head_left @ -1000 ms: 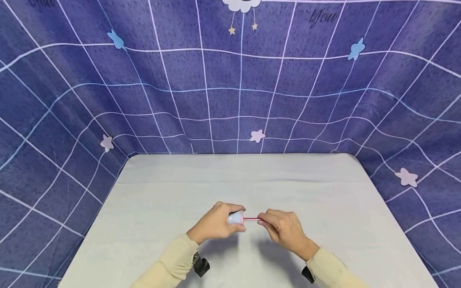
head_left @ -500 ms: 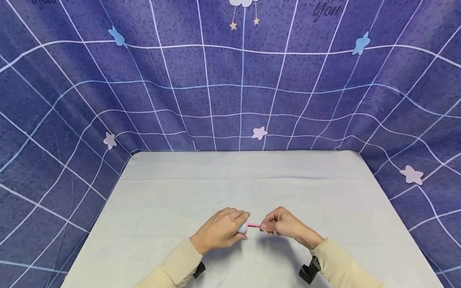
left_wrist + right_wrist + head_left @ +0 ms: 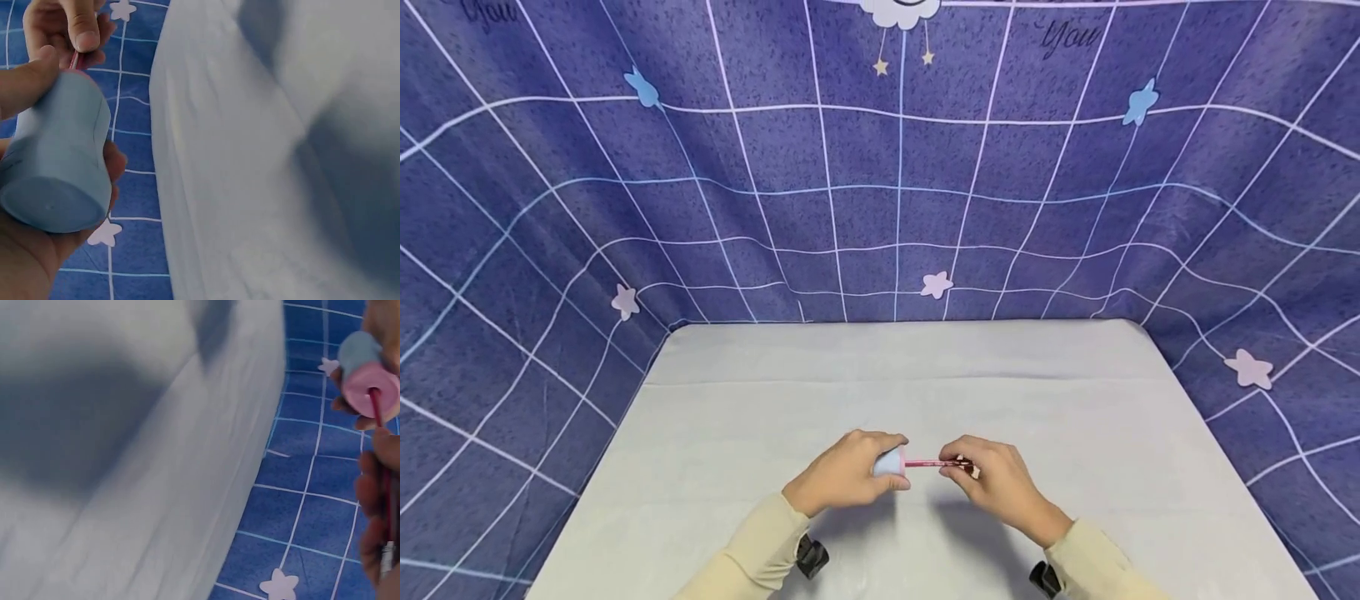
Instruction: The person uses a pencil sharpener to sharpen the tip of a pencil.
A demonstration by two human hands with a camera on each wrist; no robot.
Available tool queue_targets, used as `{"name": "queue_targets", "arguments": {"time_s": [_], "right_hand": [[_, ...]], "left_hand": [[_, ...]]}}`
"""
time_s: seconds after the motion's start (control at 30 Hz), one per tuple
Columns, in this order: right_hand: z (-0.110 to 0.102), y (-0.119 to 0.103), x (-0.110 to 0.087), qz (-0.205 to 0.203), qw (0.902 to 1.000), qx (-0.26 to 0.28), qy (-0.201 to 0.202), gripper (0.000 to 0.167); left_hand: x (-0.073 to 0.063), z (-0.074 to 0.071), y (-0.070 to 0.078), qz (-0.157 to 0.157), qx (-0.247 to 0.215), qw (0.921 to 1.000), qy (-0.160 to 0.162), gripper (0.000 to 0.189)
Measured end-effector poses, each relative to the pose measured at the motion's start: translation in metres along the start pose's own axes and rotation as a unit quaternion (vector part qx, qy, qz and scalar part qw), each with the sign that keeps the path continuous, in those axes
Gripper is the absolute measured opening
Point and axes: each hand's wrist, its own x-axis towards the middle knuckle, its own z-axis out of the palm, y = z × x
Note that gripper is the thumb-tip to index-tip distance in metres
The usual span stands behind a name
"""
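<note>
My left hand [image 3: 842, 475] grips a light blue, waisted pencil sharpener [image 3: 889, 462], holding it on its side above the table. In the right wrist view its pink end [image 3: 367, 390] shows a central hole, with a red pencil [image 3: 377, 407] in it. The pencil's tip is hidden inside. My right hand [image 3: 996, 481] pinches the pencil shaft [image 3: 922, 463] between thumb and fingers, a short way from the pink end. A silvery band [image 3: 388, 553] shows near the pencil's rear. The sharpener's round blue base [image 3: 56, 205] faces the left wrist camera.
A white cloth [image 3: 895, 367] covers the table under both hands. Blue curtains [image 3: 865, 208] with white grid lines and stars hang behind it and at both sides. A black wrist camera [image 3: 812, 556] is strapped at the left cuff, another [image 3: 1045, 577] at the right.
Both hands have turned about the pencil's axis since half a second ago. The left hand has rolled back, baring more of the sharpener. More of the pencil shows around my right fingers.
</note>
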Motion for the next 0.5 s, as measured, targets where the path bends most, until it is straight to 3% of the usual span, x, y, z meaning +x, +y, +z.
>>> {"name": "queue_targets", "arguments": {"time_s": [0.1, 0.17, 0.23, 0.5], "right_hand": [[0.0018, 0.0024, -0.0011, -0.077, 0.9946, -0.056, 0.040, 0.005], [0.0025, 0.0035, -0.0015, -0.106, 0.9895, -0.084, 0.051, 0.018], [0.0027, 0.0045, -0.0015, -0.116, 0.9862, -0.105, 0.053, 0.027], [0.0034, 0.0059, -0.0027, -0.114, 0.9853, -0.115, 0.055, 0.013]], "left_hand": [[0.0008, 0.0011, -0.0013, -0.026, -0.056, 0.9979, -0.018, 0.044], [0.0016, 0.0019, -0.0022, -0.029, -0.073, 0.9966, -0.024, 0.041], [0.0028, 0.0025, -0.0028, -0.027, -0.081, 0.9960, -0.025, 0.039], [0.0054, 0.0006, -0.0008, -0.033, -0.089, 0.9949, -0.033, 0.040]]}}
